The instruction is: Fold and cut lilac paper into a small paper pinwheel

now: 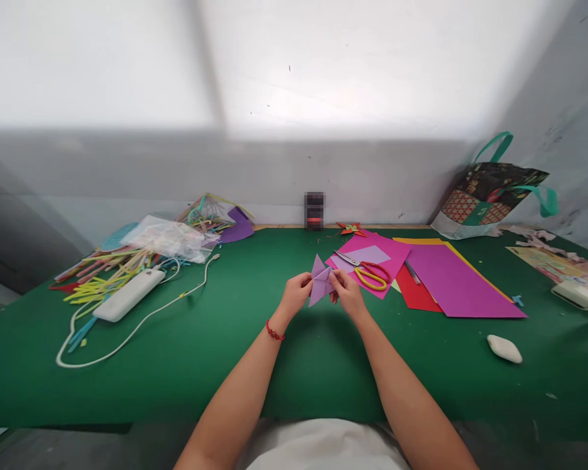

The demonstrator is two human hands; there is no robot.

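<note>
A small folded piece of lilac paper [319, 282] with pointed corners is held up between both hands above the green table. My left hand [296, 294], with a red beaded bracelet at the wrist, pinches its left side. On the right side, my right hand [347, 292] grips the same paper with thumb and fingers. Just beyond my right hand lie scissors [372, 274] with one red and one yellow handle. They rest on a pink sheet [396, 251] and partly over a lilac square [375, 254].
Purple sheets [475, 281], a red sheet [416, 297] and a pen [412, 272] lie to the right, near a white case [504, 349]. A patterned bag [485, 202] leans at the wall. Left are paper strips [98, 281], a white power bank [129, 296] and its cable [147, 318].
</note>
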